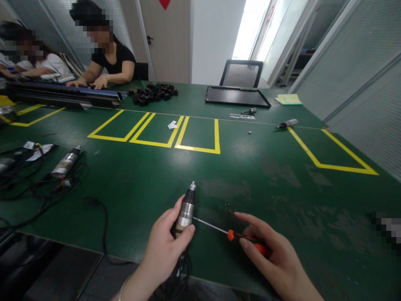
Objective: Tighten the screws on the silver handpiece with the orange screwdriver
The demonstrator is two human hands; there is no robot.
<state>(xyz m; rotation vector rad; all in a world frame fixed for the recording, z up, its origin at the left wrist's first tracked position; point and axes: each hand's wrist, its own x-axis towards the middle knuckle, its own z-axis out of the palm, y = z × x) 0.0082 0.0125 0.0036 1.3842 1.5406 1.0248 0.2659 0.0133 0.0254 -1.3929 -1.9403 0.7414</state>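
My left hand [166, 240] is wrapped round an electric screwdriver [187, 211], a silver and black cylinder whose tip points away from me. Its cable hangs below, over the table's near edge. In my right hand [272, 251] is a screwdriver [232, 235] with an orange and black handle, partly hidden by the fingers. The thin shaft points left and its tip meets the side of the electric screwdriver, touching or just in front of it. Several small dark screws [231, 212] lie on the table by my right index fingertip.
The green table [150, 175] carries yellow tape outlines. Left are another electric screwdriver [65, 163] and tangled cables. Farther off are a heap of black parts [153, 94], a black panel [238, 97], a grey tool [287, 123] and notepaper [288, 99]. Two people sit at the far left.
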